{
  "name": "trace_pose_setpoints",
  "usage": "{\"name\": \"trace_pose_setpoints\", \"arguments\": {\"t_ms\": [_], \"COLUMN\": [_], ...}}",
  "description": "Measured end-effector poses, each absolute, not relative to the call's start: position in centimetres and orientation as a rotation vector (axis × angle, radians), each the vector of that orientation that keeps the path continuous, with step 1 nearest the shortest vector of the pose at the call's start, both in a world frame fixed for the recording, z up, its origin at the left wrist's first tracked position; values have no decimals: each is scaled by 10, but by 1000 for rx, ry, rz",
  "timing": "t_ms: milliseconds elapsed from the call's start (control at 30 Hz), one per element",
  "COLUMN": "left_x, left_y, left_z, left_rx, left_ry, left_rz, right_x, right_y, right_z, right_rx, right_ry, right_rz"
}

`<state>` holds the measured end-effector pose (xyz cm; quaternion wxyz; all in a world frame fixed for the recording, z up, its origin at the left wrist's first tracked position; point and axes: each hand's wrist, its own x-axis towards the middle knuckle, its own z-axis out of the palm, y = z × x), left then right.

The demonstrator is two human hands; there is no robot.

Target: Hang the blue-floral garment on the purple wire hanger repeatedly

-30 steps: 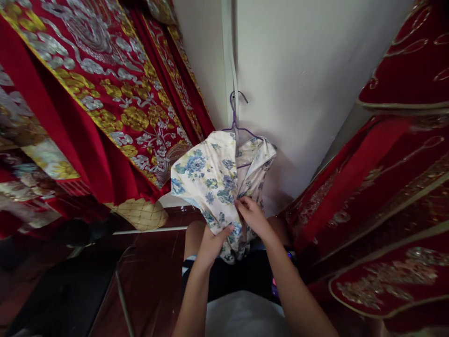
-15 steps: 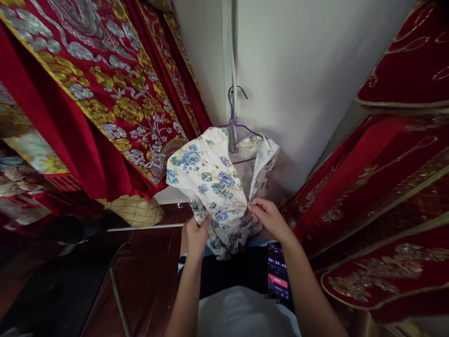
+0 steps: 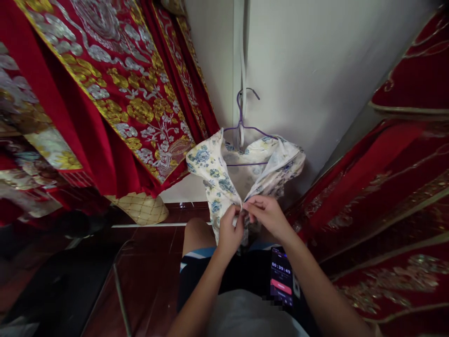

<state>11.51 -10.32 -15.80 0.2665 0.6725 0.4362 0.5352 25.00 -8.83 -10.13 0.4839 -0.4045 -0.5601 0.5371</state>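
A white blouse (image 3: 218,180) with blue flowers hangs on a purple wire hanger (image 3: 241,122) in front of me, its neckline open in a V. At the bottom of that V, my left hand (image 3: 231,227) pinches the left front edge. Right beside it, my right hand (image 3: 264,211) has its fingers closed on the opposite front edge. The two sets of fingertips meet. Any button or fastener between them is too small to make out. The lower part of the blouse falls between my knees, partly behind my hands.
Red cloth with gold and silver embroidery (image 3: 140,107) hangs at the left, and more red embroidered cloth (image 3: 393,187) at the right. A pale wall (image 3: 298,61) stands behind the hanger. On my lap lies a phone (image 3: 281,276) showing a timer. A black seat (image 3: 59,285) is at lower left.
My left hand has moved from the blouse's lower left side up to the front edge, meeting my right hand. The neckline has spread wider, and the blouse now faces me more squarely.
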Motion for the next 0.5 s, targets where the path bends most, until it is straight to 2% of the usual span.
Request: {"name": "trace_pose_setpoints", "arguments": {"t_ms": [333, 500], "left_x": [115, 122], "left_y": [-100, -103], "left_z": [-171, -170], "left_rx": [1928, 1863], "left_ry": [1172, 1185], "left_rz": [1147, 1116], "right_x": [249, 251], "right_y": [4, 16], "right_z": [-13, -8], "right_rx": [-849, -922], "right_ry": [-1042, -1206], "right_rz": [981, 813]}}
